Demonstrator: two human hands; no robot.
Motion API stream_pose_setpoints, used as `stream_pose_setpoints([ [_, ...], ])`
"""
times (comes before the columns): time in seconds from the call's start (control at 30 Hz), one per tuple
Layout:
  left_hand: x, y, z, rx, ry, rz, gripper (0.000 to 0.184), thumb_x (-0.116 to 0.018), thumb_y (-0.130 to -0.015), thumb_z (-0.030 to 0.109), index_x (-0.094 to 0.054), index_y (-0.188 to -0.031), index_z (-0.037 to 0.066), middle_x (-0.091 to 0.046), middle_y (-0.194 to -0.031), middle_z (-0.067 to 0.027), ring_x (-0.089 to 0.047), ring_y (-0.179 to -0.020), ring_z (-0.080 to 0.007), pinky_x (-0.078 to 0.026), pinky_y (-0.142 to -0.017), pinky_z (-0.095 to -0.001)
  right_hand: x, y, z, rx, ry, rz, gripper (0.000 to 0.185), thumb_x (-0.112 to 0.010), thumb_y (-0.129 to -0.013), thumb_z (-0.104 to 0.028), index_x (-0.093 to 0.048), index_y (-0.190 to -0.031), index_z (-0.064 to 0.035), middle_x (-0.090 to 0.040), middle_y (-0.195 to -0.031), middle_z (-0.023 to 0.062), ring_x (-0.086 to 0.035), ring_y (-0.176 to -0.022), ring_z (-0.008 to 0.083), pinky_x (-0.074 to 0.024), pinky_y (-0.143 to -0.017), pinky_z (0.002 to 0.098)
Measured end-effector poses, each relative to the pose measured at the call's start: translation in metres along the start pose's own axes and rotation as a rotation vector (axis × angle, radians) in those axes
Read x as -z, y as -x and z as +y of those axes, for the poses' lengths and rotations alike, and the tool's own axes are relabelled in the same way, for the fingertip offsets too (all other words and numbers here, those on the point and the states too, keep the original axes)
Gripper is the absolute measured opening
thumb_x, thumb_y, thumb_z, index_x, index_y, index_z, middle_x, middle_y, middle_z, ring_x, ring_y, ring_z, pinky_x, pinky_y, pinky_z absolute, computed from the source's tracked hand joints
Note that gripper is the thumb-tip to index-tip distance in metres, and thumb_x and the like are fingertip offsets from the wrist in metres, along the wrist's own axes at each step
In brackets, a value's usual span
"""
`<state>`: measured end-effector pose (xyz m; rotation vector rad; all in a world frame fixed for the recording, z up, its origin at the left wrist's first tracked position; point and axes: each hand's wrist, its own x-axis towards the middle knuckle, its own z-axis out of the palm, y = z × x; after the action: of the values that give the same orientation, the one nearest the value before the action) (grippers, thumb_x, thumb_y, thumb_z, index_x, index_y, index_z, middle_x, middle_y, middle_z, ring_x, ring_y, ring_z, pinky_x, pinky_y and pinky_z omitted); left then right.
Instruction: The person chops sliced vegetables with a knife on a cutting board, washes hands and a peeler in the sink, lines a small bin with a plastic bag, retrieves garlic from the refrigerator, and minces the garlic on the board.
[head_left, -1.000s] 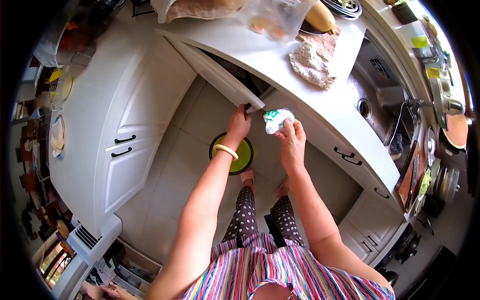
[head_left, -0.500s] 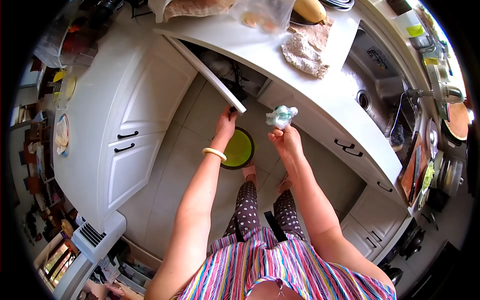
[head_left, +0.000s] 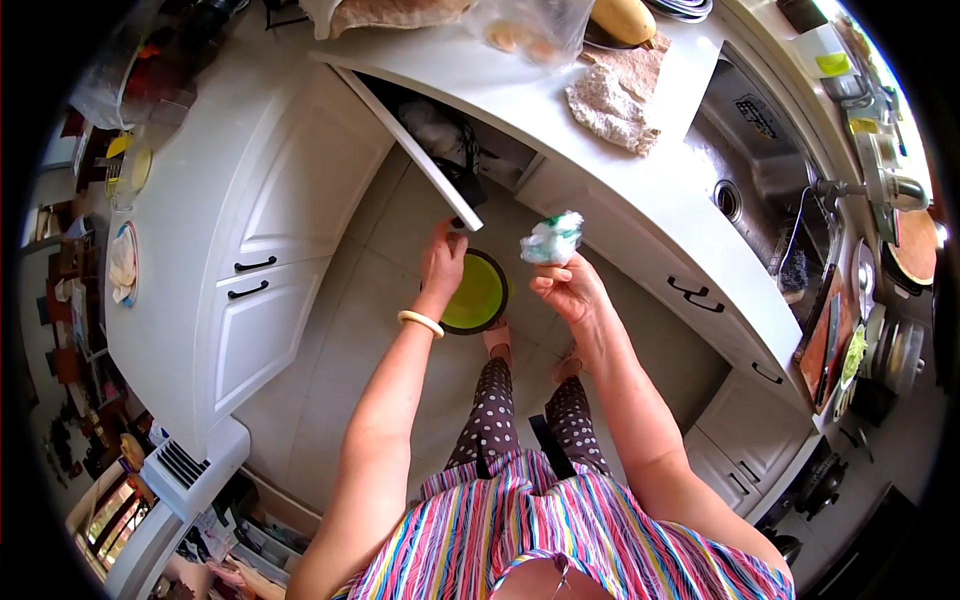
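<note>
A white cabinet door stands open below the counter, and my left hand is closed at its handle near the outer edge. Pinched in the fingers of my right hand is a crumpled white and green plastic bag, held up in front of the cabinet fronts. Behind the door, the dark cabinet inside shows a whitish bag and some black things that I cannot make out. A green round bin with a dark rim is on the floor below my hands.
On the white counter lie a beige cloth, a clear plastic bag and a yellow squash. To the right is a steel sink. Closed cabinets with black handles stand left and right.
The cabinet door has swung wider open, with my left hand moving down and left along with it. More of the cabinet's inside shows. The crumpled bag has turned in my right hand.
</note>
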<state>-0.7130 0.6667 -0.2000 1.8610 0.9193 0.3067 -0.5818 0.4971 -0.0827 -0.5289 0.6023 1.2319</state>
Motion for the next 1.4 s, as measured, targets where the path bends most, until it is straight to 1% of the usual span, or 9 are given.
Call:
stream_pose_setpoints([
  [0.17,0.019,0.044,0.085,-0.073,0.596,-0.309,0.038,-0.062,-0.088,0.016,-0.051,-0.123,0.003,-0.055,-0.114,-0.005,-0.054,-0.093,-0.0107,-0.046,-0.081,-0.0242,0.003,0.013,0.012,0.007,0.457,0.194,0.014,-0.047,-0.093,-0.016,-0.053,-0.099,-0.0048,-0.046,-0.066,-0.0046,-0.034,-0.043,0.002,-0.0372,-0.045,0.0225],
  [0.27,0.025,0.067,0.102,-0.132,0.413,-0.33,0.019,-0.064,-0.087,0.013,-0.061,-0.101,0.0,-0.061,-0.089,-0.0018,-0.052,-0.076,-0.0063,-0.044,-0.069,-0.0213,0.002,0.024,0.026,-0.003,0.607,0.222,0.017,-0.048,-0.094,-0.022,-0.052,-0.098,-0.0057,-0.05,-0.067,-0.0027,-0.04,-0.045,0.0047,-0.0394,-0.046,0.0223],
  [0.4,0.042,0.083,0.116,-0.037,0.336,-0.126,0.02,-0.065,-0.085,0.012,-0.055,-0.075,-0.003,-0.049,-0.059,-0.0006,-0.041,-0.055,-0.0074,-0.036,-0.05,-0.0258,0.002,0.041,0.035,0.874,1.463,0.108,0.023,-0.062,-0.088,-0.022,-0.056,-0.099,-0.003,-0.059,-0.089,0.0061,-0.057,-0.071,0.0146,-0.0488,-0.061,0.0294],
  [0.5,0.051,0.099,0.123,-0.042,0.32,-0.152,0.02,-0.063,-0.086,0.013,-0.056,-0.073,0.0,-0.048,-0.062,0.0008,-0.04,-0.057,-0.0067,-0.035,-0.052,-0.0245,-0.023,0.064,0.041,0.905,1.799,-0.118,0.017,-0.064,-0.084,-0.01,-0.059,-0.098,-0.0027,-0.06,-0.092,0.007,-0.059,-0.081,0.0155,-0.0483,-0.068,0.0295],
  [0.83,0.027,0.139,0.1,0.475,1.518,0.164,0.012,-0.057,-0.092,0.016,-0.059,-0.099,0.007,-0.06,-0.093,-0.0023,-0.054,-0.081,-0.0107,-0.045,-0.072,-0.024,0.036,0.075,0.075,0.414,0.109,0.133,0.013,-0.057,-0.09,-0.013,-0.057,-0.101,-0.0068,-0.061,-0.096,0.003,-0.057,-0.086,0.0133,-0.0491,-0.076,0.0286],
  [1.0,0.026,0.155,0.079,0.432,1.374,0.261,0.014,-0.058,-0.093,0.022,-0.057,-0.087,0.009,-0.053,-0.073,0.0033,-0.045,-0.064,-0.0059,-0.035,-0.055,-0.021,0.104,0.073,0.055,0.454,0.234,0.341,0.012,-0.061,-0.086,-0.016,-0.055,-0.093,-0.0089,-0.06,-0.094,0.0047,-0.055,-0.085,0.0148,-0.0465,-0.075,0.029],
  [1.1,0.035,0.163,0.089,0.406,0.884,0.395,0.026,-0.062,-0.091,0.024,-0.055,-0.072,0.008,-0.046,-0.066,0.0063,-0.037,-0.058,-0.003,-0.029,-0.052,-0.021,0.086,0.091,0.042,0.904,0.911,0.554,0.035,-0.063,-0.082,-0.014,-0.053,-0.114,-0.0044,-0.059,-0.105,0.0048,-0.057,-0.093,0.0181,-0.0484,-0.08,0.034],
  [1.27,0.005,0.174,0.095,0.422,0.81,0.271,0.029,-0.062,-0.091,0.025,-0.058,-0.072,0.004,-0.049,-0.068,0.0049,-0.039,-0.06,-0.0051,-0.031,-0.054,-0.0228,0.036,0.119,0.054,0.233,1.64,-0.229,0.034,-0.065,-0.08,-0.018,-0.059,-0.107,0.0013,-0.064,-0.093,0.0112,-0.06,-0.085,0.02,-0.0477,-0.08,0.0329],
  [1.4,0.0,0.194,0.075,0.626,0.888,0.557,0.024,-0.06,-0.091,0.026,-0.06,-0.083,0.004,-0.05,-0.065,0.0033,-0.044,-0.059,-0.006,-0.035,-0.047,-0.0234,0.059,0.108,0.05,0.367,1.236,0.203,0.023,-0.065,-0.083,-0.019,-0.059,-0.088,0.0027,-0.062,-0.073,0.0091,-0.057,-0.066,0.0133,-0.0486,-0.061,0.0306],
])
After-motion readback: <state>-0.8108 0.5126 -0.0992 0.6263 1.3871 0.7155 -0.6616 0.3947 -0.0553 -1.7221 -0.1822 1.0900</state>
